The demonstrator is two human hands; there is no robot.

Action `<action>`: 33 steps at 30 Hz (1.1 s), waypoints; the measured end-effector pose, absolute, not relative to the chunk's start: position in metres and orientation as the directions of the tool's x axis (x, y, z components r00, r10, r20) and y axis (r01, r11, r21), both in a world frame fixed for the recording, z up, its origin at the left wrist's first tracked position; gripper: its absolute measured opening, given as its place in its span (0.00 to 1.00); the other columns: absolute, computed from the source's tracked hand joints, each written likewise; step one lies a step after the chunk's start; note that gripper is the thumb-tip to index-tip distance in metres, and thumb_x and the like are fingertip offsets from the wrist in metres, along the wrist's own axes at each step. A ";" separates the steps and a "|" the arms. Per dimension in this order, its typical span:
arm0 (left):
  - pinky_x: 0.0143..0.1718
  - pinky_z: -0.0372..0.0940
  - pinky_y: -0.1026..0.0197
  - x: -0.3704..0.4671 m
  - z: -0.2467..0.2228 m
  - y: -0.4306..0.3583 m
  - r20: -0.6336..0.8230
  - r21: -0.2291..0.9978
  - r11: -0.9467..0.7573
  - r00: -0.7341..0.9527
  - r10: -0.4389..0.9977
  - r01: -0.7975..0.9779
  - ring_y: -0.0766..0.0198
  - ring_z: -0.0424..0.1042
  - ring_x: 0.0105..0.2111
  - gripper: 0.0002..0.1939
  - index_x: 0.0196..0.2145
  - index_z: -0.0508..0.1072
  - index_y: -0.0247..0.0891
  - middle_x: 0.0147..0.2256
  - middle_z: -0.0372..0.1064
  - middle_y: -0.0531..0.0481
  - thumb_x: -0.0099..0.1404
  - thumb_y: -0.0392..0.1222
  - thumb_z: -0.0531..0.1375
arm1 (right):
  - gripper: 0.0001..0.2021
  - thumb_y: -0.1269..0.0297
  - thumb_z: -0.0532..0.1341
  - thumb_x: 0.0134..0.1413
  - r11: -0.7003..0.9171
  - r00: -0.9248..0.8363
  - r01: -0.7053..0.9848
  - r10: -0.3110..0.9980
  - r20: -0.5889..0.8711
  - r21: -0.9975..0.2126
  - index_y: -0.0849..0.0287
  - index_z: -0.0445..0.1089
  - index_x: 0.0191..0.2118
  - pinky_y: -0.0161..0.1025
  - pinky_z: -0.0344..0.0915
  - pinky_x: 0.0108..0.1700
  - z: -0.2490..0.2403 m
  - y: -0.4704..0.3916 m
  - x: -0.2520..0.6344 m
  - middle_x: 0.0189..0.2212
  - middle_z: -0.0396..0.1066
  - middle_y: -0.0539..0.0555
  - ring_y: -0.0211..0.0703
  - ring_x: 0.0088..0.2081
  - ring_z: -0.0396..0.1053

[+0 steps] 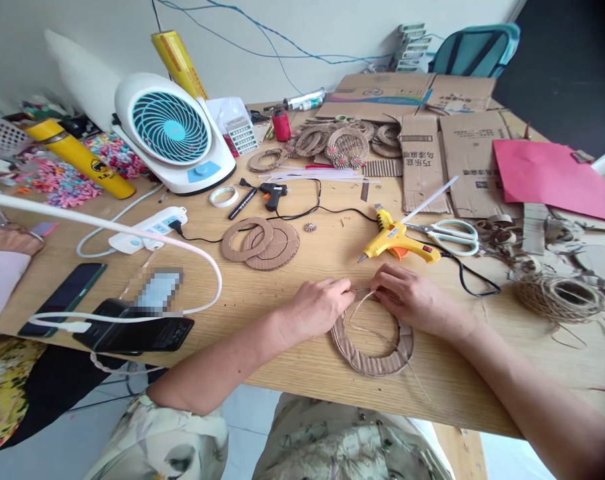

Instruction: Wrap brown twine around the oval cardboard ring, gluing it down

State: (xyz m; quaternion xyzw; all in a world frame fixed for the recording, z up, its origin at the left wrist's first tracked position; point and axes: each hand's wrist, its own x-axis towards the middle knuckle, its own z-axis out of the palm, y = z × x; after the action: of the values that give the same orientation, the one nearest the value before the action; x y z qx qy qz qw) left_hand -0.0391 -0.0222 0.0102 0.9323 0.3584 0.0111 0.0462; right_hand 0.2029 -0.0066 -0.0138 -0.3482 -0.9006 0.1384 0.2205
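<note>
Cardboard ring [372,365] lies under left hand [325,303] (its hold I cannot tell) and right hand [407,293], pinching twine [364,301].

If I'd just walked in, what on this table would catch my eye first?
Probably the white fan with its turquoise grille at the back left, and the pink sheet on the right. Nearer, a yellow glue gun lies just beyond the right hand, which, with the left hand, is at the far rim of a cardboard ring.
</note>
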 end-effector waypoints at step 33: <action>0.31 0.63 0.68 -0.024 -0.023 -0.005 0.296 0.779 -0.502 0.486 0.823 0.375 0.70 0.65 0.27 0.12 0.41 0.70 0.38 0.29 0.66 0.56 0.61 0.27 0.58 | 0.13 0.57 0.60 0.63 0.507 -0.347 0.819 0.810 0.472 -0.268 0.57 0.68 0.49 0.47 0.66 0.51 -0.010 0.000 0.221 0.45 0.72 0.59 0.51 0.48 0.69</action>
State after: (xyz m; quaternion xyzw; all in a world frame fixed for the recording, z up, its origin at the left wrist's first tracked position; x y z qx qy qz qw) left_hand -0.0243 -0.0053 -0.0235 0.7968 0.3758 0.3404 0.3286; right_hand 0.2205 -0.0002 -0.0103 -0.4964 -0.8207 -0.0076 0.2829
